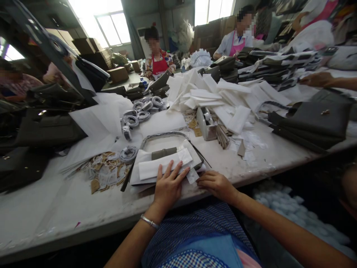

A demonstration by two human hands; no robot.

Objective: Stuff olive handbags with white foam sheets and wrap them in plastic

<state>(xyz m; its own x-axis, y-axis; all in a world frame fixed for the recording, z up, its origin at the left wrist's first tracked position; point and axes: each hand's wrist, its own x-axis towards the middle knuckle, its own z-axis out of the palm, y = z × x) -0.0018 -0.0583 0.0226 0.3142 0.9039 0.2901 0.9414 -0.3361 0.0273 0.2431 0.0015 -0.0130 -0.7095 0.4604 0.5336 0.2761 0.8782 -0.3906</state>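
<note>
A handbag [164, 152] lies flat at the table's front edge, its wrapped handle [164, 135] arching away from me. Across it rests a folded white padding sheet [149, 169]. My left hand [169, 184] presses on that sheet, fingers spread. Beside the bag's lower right corner is my right hand [216, 185], its fingers bent together; whatever they may pinch is hidden. A small clear plastic piece [192, 175] lies between the two hands, close to the right fingertips.
A tape dispenser [206, 128] stands behind a cardboard bundle [223, 137]. White padding strips [206, 93] are heaped beyond. Left are tags [107, 171], wrapped strap rolls [143, 111] and dark bags [41, 126]. Another dark bag [312, 115] lies right, near a co-worker's hand [318, 79].
</note>
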